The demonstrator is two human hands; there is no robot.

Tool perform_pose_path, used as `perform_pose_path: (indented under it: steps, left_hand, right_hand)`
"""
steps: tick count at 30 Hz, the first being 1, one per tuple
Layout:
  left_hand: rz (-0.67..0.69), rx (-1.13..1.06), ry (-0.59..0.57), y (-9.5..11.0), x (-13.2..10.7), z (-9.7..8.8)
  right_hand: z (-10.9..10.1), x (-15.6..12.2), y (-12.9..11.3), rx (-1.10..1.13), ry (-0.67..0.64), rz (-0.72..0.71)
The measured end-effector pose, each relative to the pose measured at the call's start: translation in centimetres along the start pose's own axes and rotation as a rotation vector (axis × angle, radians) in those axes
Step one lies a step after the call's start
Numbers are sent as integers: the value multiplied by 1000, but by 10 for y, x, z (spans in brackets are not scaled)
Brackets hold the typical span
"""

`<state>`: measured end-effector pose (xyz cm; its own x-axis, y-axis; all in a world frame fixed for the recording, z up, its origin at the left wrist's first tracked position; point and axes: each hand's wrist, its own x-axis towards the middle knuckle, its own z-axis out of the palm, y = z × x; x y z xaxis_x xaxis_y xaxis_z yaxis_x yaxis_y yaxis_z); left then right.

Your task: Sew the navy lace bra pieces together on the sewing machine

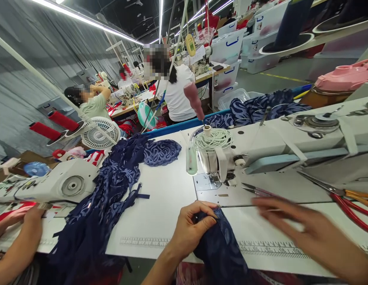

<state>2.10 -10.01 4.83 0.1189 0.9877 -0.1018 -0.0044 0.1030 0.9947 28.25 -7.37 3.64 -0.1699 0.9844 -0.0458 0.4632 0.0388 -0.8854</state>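
Note:
My left hand pinches the top edge of a navy lace fabric piece between thumb and fingers. The fabric hangs over the table's front edge. My right hand is blurred by motion, with its fingers stretched out to the left, apart from the fabric. Just beyond those fingers, a pointed metal tool like tweezers lies on the table, partly hidden by the hand. The sewing machine's needle area is above and beyond my left hand.
Navy lace pieces are heaped at left, with one lace cup beside them. Red-handled scissors lie at right. A co-worker's hands work at the neighbouring machine. More lace lies behind the machine.

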Motion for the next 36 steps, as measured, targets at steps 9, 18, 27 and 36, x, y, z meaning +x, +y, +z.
perform_pose_path:
  steps: [9,18,27,36]
  left_hand:
    - [-1,182,23,17,-9,-2]
    - [-111,98,37,12,-6,2]
    - [-127,79,42,11,-7,6]
    - [-87,238,151,-4,-43,-27]
  right_hand:
    - [67,19,-40,330,-302,-48]
    - [64,12,-36,271,-320,-28]
    - [63,7,-41,150,-283,-56]
    - [105,-3,-58,78,-227,-422]
